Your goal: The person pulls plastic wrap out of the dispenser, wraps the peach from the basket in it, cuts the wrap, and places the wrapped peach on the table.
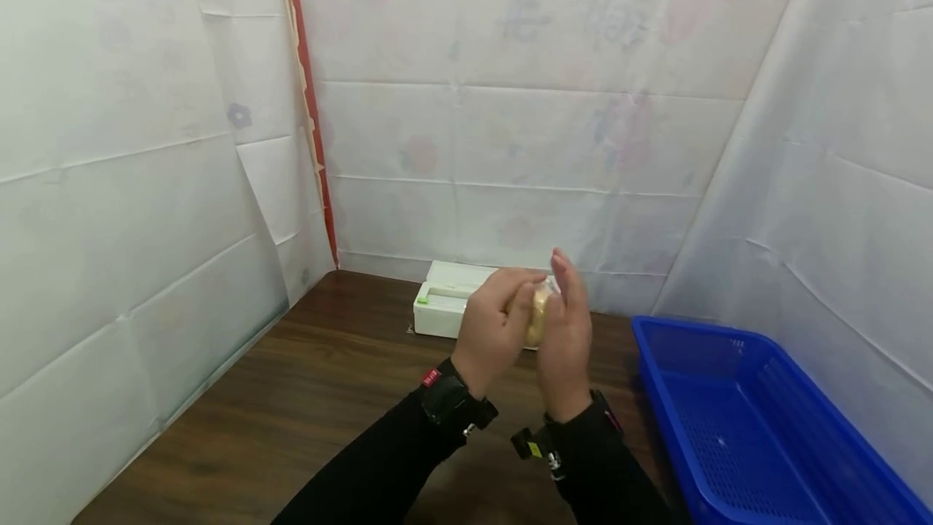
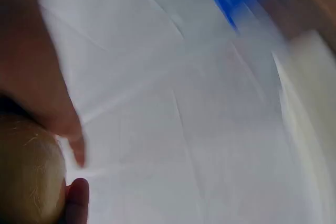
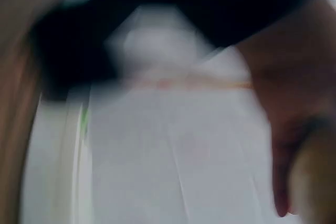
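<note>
Between my two hands, in the head view, is a yellowish rounded thing wrapped in clear film (image 1: pixel 538 318). My left hand (image 1: pixel 490 332) holds it from the left with bent fingers. My right hand (image 1: pixel 568 343) lies against its right side, the fingers fairly straight and pointing up. Part of the wrapped thing (image 2: pixel 30 169) shows close up in the left wrist view, smooth with fine film creases. In the blurred right wrist view only an edge of it (image 3: pixel 317 182) appears. Behind the hands stands a white cling film box (image 1: pixel 436 322), lid raised, partly hidden.
A blue plastic basket (image 1: pixel 700 460) with a perforated bottom stands on the right. The dark wooden table (image 1: pixel 306 395) runs under the arms. White sheets (image 1: pixel 510 136) hang at the back and both sides.
</note>
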Action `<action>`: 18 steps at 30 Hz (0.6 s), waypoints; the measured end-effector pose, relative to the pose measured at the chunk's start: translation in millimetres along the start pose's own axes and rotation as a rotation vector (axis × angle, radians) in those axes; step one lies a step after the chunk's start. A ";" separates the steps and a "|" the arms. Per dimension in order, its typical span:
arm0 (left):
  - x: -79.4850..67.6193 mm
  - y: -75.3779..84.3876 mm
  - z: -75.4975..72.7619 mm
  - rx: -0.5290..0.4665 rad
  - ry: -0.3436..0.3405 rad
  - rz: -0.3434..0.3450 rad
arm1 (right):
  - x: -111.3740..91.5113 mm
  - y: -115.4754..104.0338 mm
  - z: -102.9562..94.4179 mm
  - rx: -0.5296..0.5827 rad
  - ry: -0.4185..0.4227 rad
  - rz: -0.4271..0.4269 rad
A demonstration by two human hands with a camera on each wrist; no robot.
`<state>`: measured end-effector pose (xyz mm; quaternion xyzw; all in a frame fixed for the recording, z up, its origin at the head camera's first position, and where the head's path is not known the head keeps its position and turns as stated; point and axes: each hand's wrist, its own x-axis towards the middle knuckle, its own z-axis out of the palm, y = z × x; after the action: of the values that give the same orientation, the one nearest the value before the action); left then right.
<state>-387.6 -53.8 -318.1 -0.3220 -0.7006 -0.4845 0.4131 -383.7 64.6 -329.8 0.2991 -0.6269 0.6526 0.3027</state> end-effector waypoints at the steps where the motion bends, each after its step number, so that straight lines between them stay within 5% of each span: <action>1: 0.0 1.9 -1.6 -0.046 0.015 -0.040 | -1.4 3.3 2.3 -0.079 0.012 -0.141; 4: -0.9 7.6 -6.0 -0.161 0.029 -0.169 | -3.9 10.4 7.6 -0.211 0.082 -0.444; 8: -1.3 11.7 -8.9 -0.164 -0.002 -0.245 | -4.8 10.8 10.1 -0.176 0.117 -0.480; 11: -0.1 13.0 -9.2 -0.158 -0.037 -0.229 | -3.4 5.5 9.0 -0.091 0.145 -0.325; 16: 1.0 13.9 -5.1 -0.065 -0.072 -0.073 | -1.3 -10.4 4.2 0.242 0.193 0.106; 18: 0.4 13.6 -2.6 -0.009 -0.048 -0.010 | -1.4 -15.3 2.7 0.306 0.181 0.182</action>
<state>-375.5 -51.9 -311.7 -0.3320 -0.7097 -0.4819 0.3922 -371.0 62.3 -321.0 0.2240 -0.5152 0.7890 0.2488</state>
